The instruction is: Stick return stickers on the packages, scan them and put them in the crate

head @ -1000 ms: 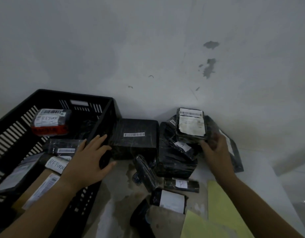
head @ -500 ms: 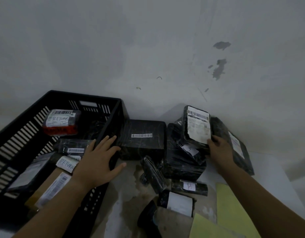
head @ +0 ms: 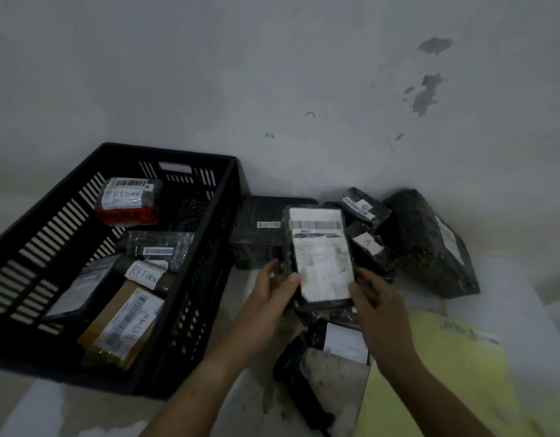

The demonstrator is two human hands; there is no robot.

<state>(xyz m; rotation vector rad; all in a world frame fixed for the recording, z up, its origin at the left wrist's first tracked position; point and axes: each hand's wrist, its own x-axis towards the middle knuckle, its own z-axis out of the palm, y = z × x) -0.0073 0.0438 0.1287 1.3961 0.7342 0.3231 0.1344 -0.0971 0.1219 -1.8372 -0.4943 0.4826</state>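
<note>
Left hand [head: 267,298] and right hand [head: 378,305] both bare, forearms bare too all the way to the frame edge. Too dim for finer detail.

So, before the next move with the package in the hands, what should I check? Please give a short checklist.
1. Package held by left hand and right hand: ok.
2. Label with barcode faces up: ok.
3. RETURN sticker on it: not ok, none seen.
4. Scanner within reach: cannot tell, dark object below hands is unclear.
5. Crate close, not full: ok.
</note>
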